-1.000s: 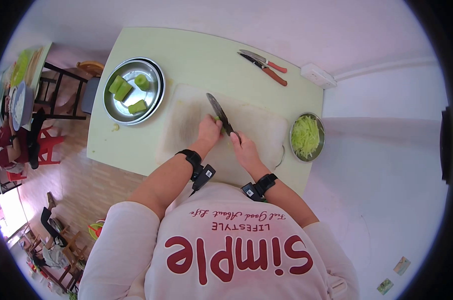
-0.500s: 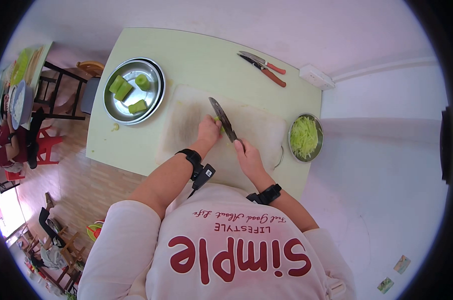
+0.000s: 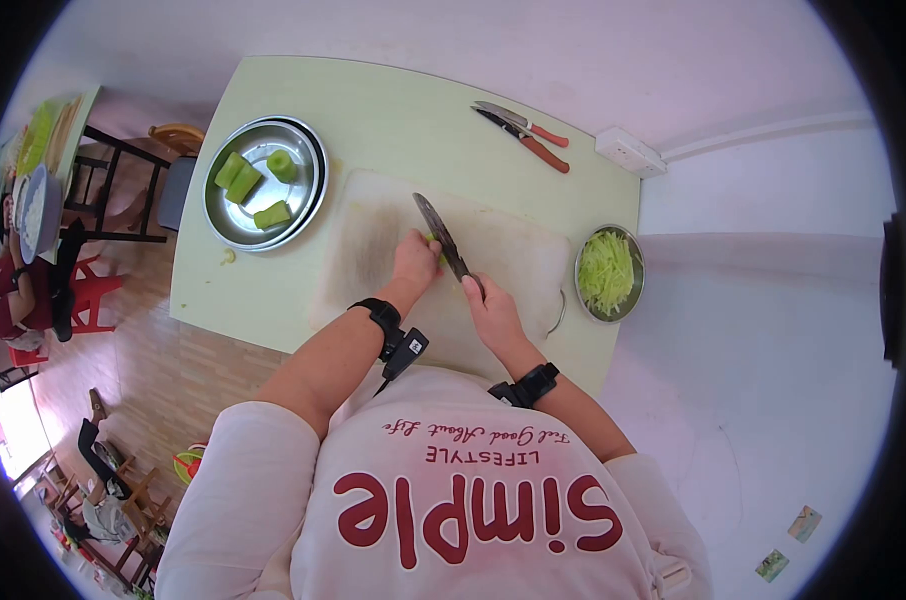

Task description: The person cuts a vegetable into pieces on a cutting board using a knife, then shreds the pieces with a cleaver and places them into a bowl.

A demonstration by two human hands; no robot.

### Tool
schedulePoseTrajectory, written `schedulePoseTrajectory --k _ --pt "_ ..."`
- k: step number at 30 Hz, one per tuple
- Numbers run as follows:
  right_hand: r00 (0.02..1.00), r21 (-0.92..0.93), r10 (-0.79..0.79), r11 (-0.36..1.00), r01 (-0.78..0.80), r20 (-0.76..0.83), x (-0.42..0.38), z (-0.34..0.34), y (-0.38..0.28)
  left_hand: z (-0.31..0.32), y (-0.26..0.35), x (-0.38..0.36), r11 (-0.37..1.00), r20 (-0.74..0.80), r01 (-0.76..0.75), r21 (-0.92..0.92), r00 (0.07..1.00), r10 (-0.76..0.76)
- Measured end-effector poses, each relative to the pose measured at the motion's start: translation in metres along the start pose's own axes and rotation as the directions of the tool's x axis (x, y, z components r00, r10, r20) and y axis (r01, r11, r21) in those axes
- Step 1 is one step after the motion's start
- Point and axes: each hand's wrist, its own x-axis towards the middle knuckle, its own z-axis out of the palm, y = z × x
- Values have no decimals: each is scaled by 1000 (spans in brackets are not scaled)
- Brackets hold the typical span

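My right hand (image 3: 492, 306) is wrapped round the handle of a kitchen knife (image 3: 439, 232), its blade slanting up and left over the white cutting board (image 3: 518, 235). Beside the blade, my left hand (image 3: 416, 259) is closed with curled fingers on a small green vegetable piece (image 3: 431, 240), mostly hidden by the fingers and knife. At the left, a round steel pan (image 3: 213, 222) holds several thick green vegetable chunks (image 3: 243, 184). Right of the board, a steel bowl (image 3: 641, 292) contains pale green shreds (image 3: 606, 272).
Two more knives, one a red-handled knife (image 3: 548, 135) and one a brown-handled knife (image 3: 545, 155), lie at the table's back right. A white power strip (image 3: 630, 152) is at the wall. Another person (image 3: 18, 290) sits at a table far left, near a red stool (image 3: 93, 295).
The view has shifted very slightly. Both hands and the knife keep nearly the same place over the board, with the blade tilted a little differently.
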Motion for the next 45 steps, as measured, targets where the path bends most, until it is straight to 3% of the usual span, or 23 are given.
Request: schedulePoseTrajectory --k 4,9,23,31,45 --pt "999 -24 36 999 -35 20 4 1 -1 0 2 -2 1000 -2 9 1 1000 -9" --pt "997 18 -67 998 68 -39 12 11 5 -2 -1 0 1000 7 -12 8 1000 12" --pt "1000 -13 -22 1000 22 -7 21 15 7 -2 -14 6 996 74 -66 -60 995 71" --pt "999 -14 -37 999 37 -32 20 19 13 -9 -16 -1 966 178 -12 -260 982 60" --pt "998 17 -56 998 57 -37 23 21 23 -11 -11 0 974 176 -1 -225 983 42"
